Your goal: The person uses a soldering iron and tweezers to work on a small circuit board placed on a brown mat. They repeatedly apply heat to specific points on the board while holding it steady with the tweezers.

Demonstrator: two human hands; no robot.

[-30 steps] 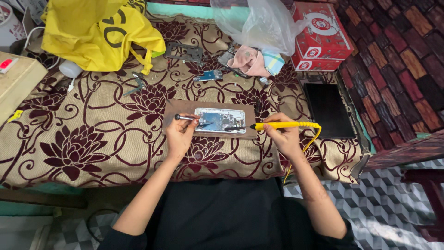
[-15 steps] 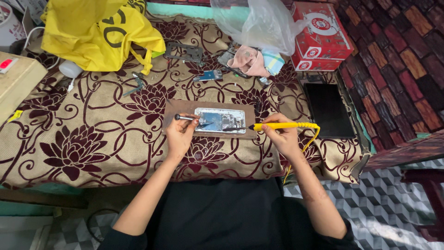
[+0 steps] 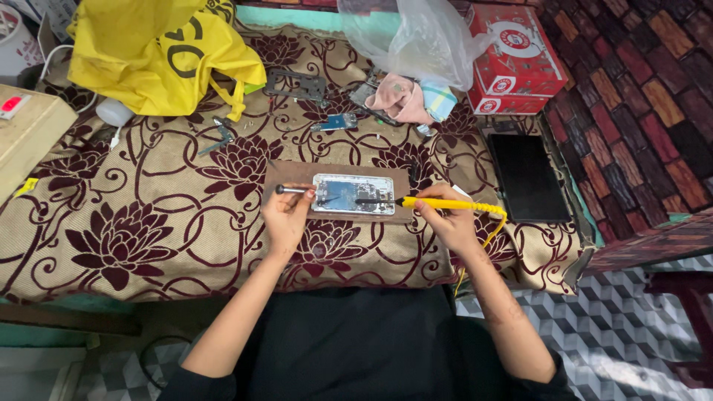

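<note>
An opened phone body (image 3: 353,194) lies on a brown board (image 3: 293,174) on the flowered cloth. My left hand (image 3: 286,217) sits at the phone's left end and grips a thin metal tool (image 3: 290,190) that points at the phone. My right hand (image 3: 448,223) is just right of the board and holds a yellow-handled soldering iron (image 3: 445,204), whose dark tip reaches left over the phone's middle. A yellow cord trails down from the handle past my wrist.
A yellow bag (image 3: 160,52) lies at the back left, a clear plastic bag (image 3: 416,37) and a red box (image 3: 520,59) at the back right. A black slab (image 3: 529,178) rests right of the board. Small parts (image 3: 334,122) are scattered behind it.
The iron's tip has moved left, from beside the phone's right end to over its middle. My left hand stays put.
</note>
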